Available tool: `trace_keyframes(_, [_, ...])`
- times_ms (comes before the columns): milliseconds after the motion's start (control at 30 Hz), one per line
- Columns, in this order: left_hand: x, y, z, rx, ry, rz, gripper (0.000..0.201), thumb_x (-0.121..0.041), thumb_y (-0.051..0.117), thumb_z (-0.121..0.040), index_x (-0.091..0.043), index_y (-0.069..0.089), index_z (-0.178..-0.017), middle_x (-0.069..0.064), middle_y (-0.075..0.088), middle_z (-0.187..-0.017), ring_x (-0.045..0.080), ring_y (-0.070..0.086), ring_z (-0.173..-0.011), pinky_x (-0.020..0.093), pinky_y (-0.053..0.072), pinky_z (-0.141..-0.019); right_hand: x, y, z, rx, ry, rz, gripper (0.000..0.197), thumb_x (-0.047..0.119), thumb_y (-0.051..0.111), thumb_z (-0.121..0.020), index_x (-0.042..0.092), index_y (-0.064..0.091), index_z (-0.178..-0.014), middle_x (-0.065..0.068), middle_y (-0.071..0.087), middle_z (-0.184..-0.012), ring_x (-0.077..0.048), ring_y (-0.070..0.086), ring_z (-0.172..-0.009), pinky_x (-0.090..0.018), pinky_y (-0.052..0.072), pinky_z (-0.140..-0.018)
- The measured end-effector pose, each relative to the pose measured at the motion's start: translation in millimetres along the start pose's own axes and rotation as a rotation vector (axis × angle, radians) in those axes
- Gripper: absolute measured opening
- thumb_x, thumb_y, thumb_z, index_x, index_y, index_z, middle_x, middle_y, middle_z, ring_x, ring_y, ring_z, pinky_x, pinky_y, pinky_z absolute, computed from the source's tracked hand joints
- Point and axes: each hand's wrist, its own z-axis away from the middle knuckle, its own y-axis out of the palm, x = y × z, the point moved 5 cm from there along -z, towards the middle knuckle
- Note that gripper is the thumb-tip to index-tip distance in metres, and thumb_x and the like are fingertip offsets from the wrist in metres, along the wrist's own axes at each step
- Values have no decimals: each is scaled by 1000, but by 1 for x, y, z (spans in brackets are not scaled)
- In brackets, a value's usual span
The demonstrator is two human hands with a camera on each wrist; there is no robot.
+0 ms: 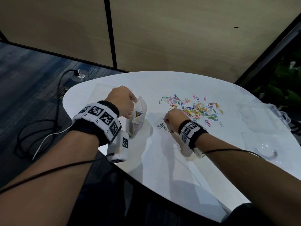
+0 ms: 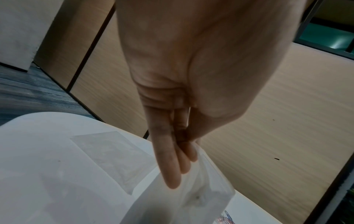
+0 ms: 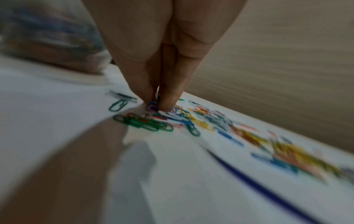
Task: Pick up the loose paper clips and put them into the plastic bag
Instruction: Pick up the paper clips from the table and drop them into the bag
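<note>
Left: my left hand (image 1: 121, 101) pinches the mouth of the plastic bag (image 1: 137, 118), standing on the white table (image 1: 162, 160). Right: my right hand (image 1: 175, 118) pinches paper clips (image 1: 197, 110) at the near-left edge of the scattered pile.

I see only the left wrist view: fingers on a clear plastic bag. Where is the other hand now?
Observer: The right hand is at the near edge of the scattered coloured paper clips on the white table.
Operator: Does it hold something?
Observer: Its fingertips pinch a few clips, still touching the table.
Operator: Is my bag empty?
Observer: No, the clear plastic bag, held by the left hand, already shows coloured clips inside.
</note>
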Motion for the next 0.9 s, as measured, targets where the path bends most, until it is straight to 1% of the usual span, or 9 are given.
trace_keyframes(133, [-5, 6, -1, 18, 14, -18, 31, 5, 46, -94, -7, 69, -110, 15, 67, -79, 21, 66, -58, 38, 63, -66, -44, -23, 16, -185, 309, -616, 10, 10, 71, -79, 14, 80, -82, 2, 75, -78, -7, 68, -69, -21, 56, -76])
trace_keyframes(200, [-7, 8, -1, 28, 10, -19, 30, 5, 46, -94, -8, 69, -109, 15, 67, -78, 21, 66, -58, 39, 63, -68, -55, -36, 22, -249, 404, -902, 8, 12, 79, -76, 13, 80, -84, 1, 76, -82, -10, 71, -72, -22, 58, -77])
trace_keyframes(333, [-9, 13, -3, 44, 14, -37, 30, 7, 50, -91, -7, 70, -107, 12, 68, -74, 25, 69, -62, 42, 63, -72, -23, -74, 31, -254, 263, -1570, 11, -3, 75, -79, -5, 73, -90, -14, 74, -85, -24, 71, -78, -26, 60, -77])
trace_keyframes(433, [-10, 15, -3, 48, 18, -30, 30, 5, 48, -93, -8, 71, -107, 13, 69, -71, 25, 70, -59, 39, 63, -68, 16, -92, 35, -177, 128, -1733, 15, -7, 71, -81, -12, 69, -95, -14, 72, -86, -22, 70, -75, -24, 60, -77])
trace_keyframes(567, [-11, 14, 0, 55, 25, -34, 29, 4, 49, -93, -10, 71, -107, 15, 71, -76, 27, 73, -65, 40, 63, -71, 49, -91, 34, -124, -4, -1481, 11, -1, 70, -84, 0, 74, -94, -19, 72, -89, -26, 71, -81, -36, 59, -85])
trace_keyframes(667, [-8, 11, 0, 44, 14, -23, 29, 4, 47, -94, -10, 71, -106, 13, 71, -77, 25, 72, -62, 39, 63, -70, 41, -96, 35, -220, -42, -1303, 14, 1, 67, -86, 10, 76, -89, -9, 74, -85, -23, 74, -83, -37, 61, -79])
trace_keyframes(733, [-6, 9, -1, 31, 5, -5, 31, 4, 45, -94, -8, 71, -107, 13, 70, -76, 22, 70, -57, 38, 63, -67, 24, -95, 35, -317, -38, -1100, 19, 4, 61, -88, 13, 77, -92, -5, 76, -91, -19, 73, -88, -37, 59, -85])
trace_keyframes(800, [-6, 7, 0, 29, 0, 3, 30, 4, 45, -94, -7, 70, -107, 13, 69, -75, 21, 68, -55, 38, 63, -67, 20, -78, 37, -281, -123, -615, 26, 16, 56, -93, 20, 72, -113, -2, 70, -119, -18, 66, -110, -36, 48, -102])
trace_keyframes(900, [-10, 8, 3, 37, -2, 18, 28, 5, 45, -94, -5, 68, -107, 13, 67, -76, 20, 65, -54, 38, 63, -68, 38, -6, 47, 29, -369, -11, 55, 37, 42, -101, 19, 31, -152, -5, 26, -160, -24, 29, -145, -41, 26, -118])
